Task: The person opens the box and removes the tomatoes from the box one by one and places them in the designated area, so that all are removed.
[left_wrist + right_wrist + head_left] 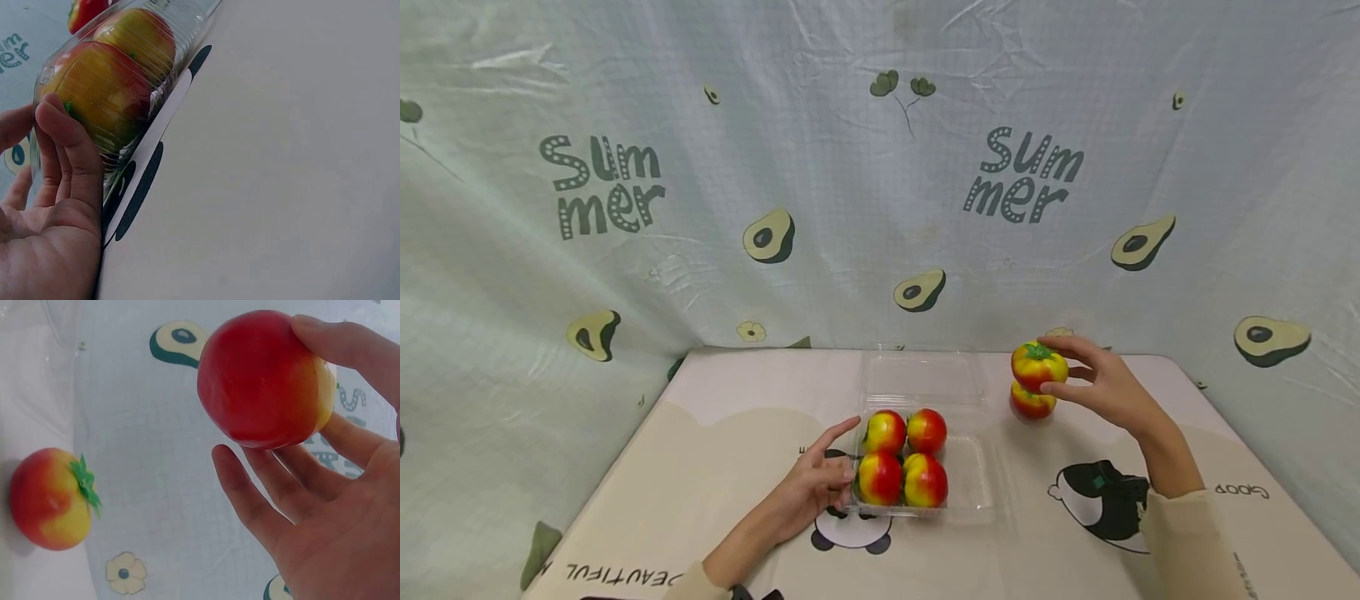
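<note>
In the head view my right hand (1101,385) pinches a red-and-yellow tomato (1039,367) with a green leafy top, holding it above the table. The right wrist view shows the thumb on one side of this tomato (265,378) and fingers beneath. A second tomato (1032,403) rests on the table, partly covered by the held one. My left hand (808,487) holds the left end of a clear plastic box (977,475), its index finger stretched along the edge. Several tomatoes (880,478) sit in the box's left half. The left wrist view shows two tomatoes (103,94) through the wall.
The box's clear lid (923,377) lies folded back behind it. A pale cloth with panda prints covers the table (715,467). Behind and at the sides hangs a curtain (850,167) printed with avocados and lettering.
</note>
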Demonstrator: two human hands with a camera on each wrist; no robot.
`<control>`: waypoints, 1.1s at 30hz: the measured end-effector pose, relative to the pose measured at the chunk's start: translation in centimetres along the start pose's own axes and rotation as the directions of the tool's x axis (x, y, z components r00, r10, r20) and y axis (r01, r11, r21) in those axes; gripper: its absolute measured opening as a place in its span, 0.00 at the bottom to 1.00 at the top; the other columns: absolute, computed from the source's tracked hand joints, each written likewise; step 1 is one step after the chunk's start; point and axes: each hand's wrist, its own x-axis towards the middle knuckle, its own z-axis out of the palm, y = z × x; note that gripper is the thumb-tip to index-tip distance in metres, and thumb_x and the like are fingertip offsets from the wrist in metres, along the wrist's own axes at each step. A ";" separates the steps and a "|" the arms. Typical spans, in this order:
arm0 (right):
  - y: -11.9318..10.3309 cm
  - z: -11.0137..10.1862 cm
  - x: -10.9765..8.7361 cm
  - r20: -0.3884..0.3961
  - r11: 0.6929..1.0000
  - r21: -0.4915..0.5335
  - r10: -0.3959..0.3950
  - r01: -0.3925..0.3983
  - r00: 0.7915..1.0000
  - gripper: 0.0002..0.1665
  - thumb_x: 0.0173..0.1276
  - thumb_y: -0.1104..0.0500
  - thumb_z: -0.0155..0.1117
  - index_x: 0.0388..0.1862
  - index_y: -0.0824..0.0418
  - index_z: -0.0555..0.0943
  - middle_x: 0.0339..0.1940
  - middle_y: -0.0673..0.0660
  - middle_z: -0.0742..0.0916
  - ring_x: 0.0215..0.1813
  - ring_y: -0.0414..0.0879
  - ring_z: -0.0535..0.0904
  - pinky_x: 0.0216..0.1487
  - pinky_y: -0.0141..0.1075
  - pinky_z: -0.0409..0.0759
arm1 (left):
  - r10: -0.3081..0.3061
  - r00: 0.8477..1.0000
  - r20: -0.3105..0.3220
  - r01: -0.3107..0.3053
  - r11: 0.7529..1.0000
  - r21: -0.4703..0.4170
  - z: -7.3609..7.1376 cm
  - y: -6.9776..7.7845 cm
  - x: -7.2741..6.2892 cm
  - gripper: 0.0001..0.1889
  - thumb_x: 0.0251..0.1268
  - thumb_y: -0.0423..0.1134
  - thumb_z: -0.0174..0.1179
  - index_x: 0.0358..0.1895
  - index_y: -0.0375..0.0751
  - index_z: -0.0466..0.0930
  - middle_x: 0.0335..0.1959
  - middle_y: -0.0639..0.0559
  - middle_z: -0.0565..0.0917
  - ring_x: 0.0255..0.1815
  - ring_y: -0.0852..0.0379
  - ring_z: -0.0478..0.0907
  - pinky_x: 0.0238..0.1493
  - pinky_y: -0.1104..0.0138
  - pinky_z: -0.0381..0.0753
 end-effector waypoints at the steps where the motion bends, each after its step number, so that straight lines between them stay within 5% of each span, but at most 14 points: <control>1: 0.1 -0.1 0.0 -0.007 1.000 0.000 0.002 -0.002 1.000 0.36 0.68 0.60 0.73 0.73 0.63 0.73 0.72 0.66 0.76 0.58 0.20 0.70 0.56 0.12 0.71 | 0.002 1.000 -0.001 -0.002 1.000 0.002 0.0 0.0 0.0 0.41 0.75 0.27 0.50 0.84 0.52 0.42 0.29 0.58 0.82 0.24 0.62 0.79 0.33 0.73 0.82; 33: 3.3 -0.8 -0.6 -0.086 0.990 0.039 0.135 -0.132 0.987 0.38 0.72 0.55 0.70 0.76 0.63 0.68 0.73 0.68 0.74 0.57 0.21 0.69 0.54 0.11 0.71 | -0.011 1.000 -0.011 0.011 1.000 0.016 0.1 -0.1 -0.1 0.40 0.76 0.28 0.49 0.84 0.54 0.42 0.28 0.59 0.81 0.24 0.62 0.78 0.33 0.73 0.81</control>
